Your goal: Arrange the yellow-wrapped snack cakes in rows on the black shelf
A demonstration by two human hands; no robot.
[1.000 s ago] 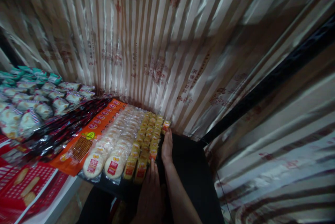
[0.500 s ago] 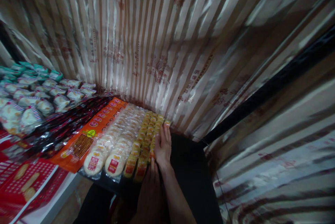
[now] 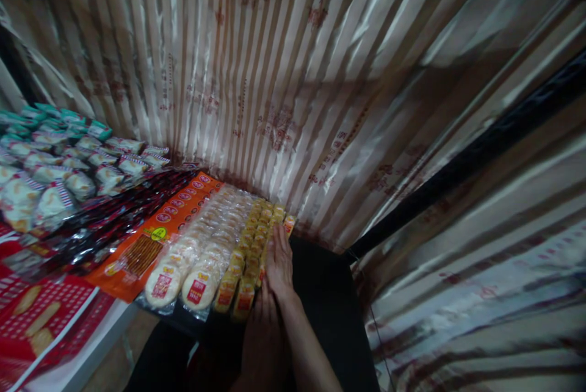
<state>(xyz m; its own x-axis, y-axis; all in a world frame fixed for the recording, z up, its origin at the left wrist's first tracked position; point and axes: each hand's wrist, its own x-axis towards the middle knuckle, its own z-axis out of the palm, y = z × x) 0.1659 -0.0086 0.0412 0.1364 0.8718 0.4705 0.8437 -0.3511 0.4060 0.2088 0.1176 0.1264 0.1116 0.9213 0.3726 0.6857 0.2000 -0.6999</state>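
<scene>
Rows of small yellow-wrapped snacks [image 3: 245,264] stand packed close together on a black tabletop [image 3: 320,294]. My right hand [image 3: 280,262] lies along the right side of these rows, fingers straight and touching the packs. A single yellow pack [image 3: 289,225] shows just beyond its fingertips. Nearer to me, my left hand [image 3: 264,314] has its fingers stretched forward, at the front right end of the same rows. Both hands look flat, with nothing gripped. Left of the yellow packs are two rows of round white crackers [image 3: 198,287] in clear wrap.
An orange pretzel-stick bag [image 3: 146,242] lies left of the crackers, then dark shiny packets [image 3: 110,215] and white snack bags [image 3: 55,206]. A red printed package [image 3: 50,325] is at lower left. Striped sheeting [image 3: 274,74] hangs behind, with a black bar [image 3: 458,160] on the right.
My right hand has drawn slightly left and toward me along the yellow rows, uncovering the pack at their far end. The view has shifted a little, bringing in a dark edge at the top.
</scene>
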